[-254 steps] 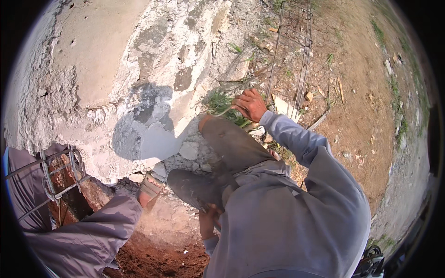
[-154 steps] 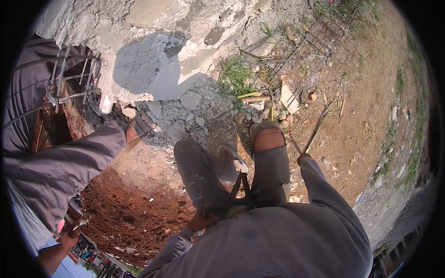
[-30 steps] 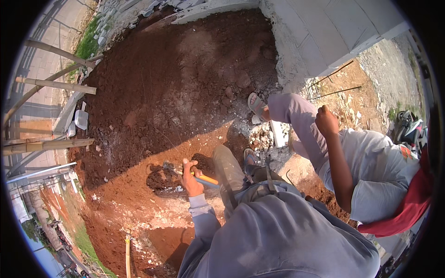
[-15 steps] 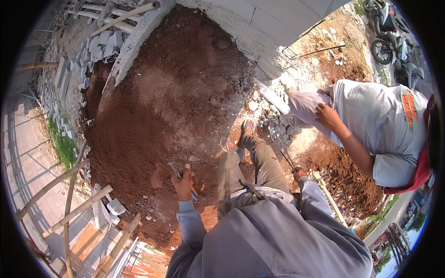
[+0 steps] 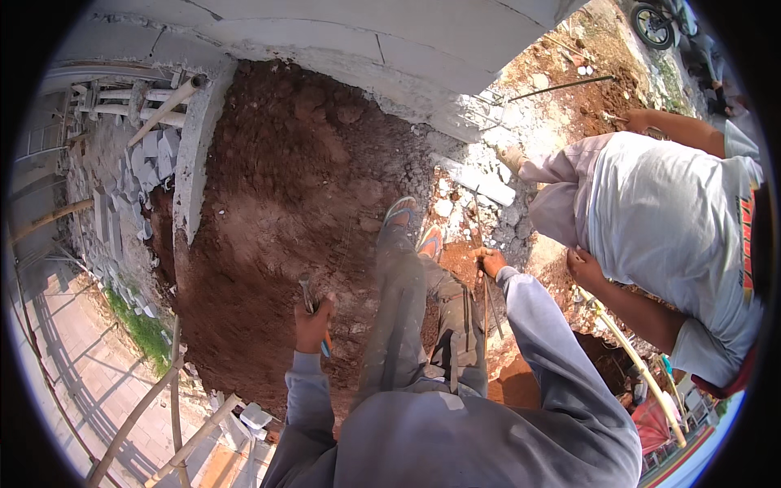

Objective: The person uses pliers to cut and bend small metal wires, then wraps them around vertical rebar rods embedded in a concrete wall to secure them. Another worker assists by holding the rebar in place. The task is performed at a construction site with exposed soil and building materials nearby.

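Note:
My left hand [image 5: 314,321] is closed around a hand tool [image 5: 305,286] with a grey metal head and an orange and blue handle. It hangs over the reddish soil, left of my legs; its exact kind is hard to make out. Right of my knees, my right hand [image 5: 490,262] grips thin dark steel rods [image 5: 494,309], which reach down past my trouser leg and up toward the white rubble. My feet, in flip-flops, stand on the soil [image 5: 277,244].
A co-worker in a light shirt [image 5: 659,195] stands close on the right. Ahead is a grey block wall [image 5: 350,57], with a concrete edge [image 5: 192,154] at left. A white block [image 5: 476,180] lies in rubble. Bamboo poles [image 5: 195,435] cross the lower left; another pole [image 5: 634,358] lies right.
My right hand has moved up and forward with the rods, away from my hip. My feet have stepped, and the view has turned. The co-worker's far arm now shows, stretched outward.

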The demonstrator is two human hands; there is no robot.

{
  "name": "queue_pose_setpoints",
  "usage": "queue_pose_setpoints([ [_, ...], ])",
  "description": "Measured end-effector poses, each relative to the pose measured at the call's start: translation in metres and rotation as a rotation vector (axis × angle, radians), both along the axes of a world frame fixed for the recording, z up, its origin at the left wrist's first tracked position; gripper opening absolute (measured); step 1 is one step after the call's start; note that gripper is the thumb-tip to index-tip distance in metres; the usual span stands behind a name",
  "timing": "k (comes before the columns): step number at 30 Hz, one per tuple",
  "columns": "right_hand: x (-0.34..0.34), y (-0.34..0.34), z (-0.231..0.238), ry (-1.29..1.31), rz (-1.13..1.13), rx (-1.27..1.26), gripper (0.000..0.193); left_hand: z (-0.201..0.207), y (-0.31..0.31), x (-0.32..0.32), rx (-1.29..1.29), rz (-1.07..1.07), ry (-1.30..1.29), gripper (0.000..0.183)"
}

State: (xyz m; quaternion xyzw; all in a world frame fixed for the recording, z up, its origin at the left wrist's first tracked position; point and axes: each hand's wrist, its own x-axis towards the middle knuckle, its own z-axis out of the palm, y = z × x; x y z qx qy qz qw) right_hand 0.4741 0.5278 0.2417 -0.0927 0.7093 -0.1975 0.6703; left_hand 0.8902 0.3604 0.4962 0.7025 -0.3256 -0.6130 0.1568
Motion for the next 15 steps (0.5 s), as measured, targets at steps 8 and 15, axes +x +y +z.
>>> queue_pose_setpoints([
  [8, 0.016, -0.184, -0.139, 0.182, -0.629, 0.115, 0.028, -0.065, -0.035, 0.027, 0.052, -0.049, -0.215, 0.029],
  [15, 0.076, -0.363, -0.038, -0.2, -0.525, -0.039, 0.044, -0.08, -0.043, 0.059, -0.061, -0.108, -0.318, 0.031],
])
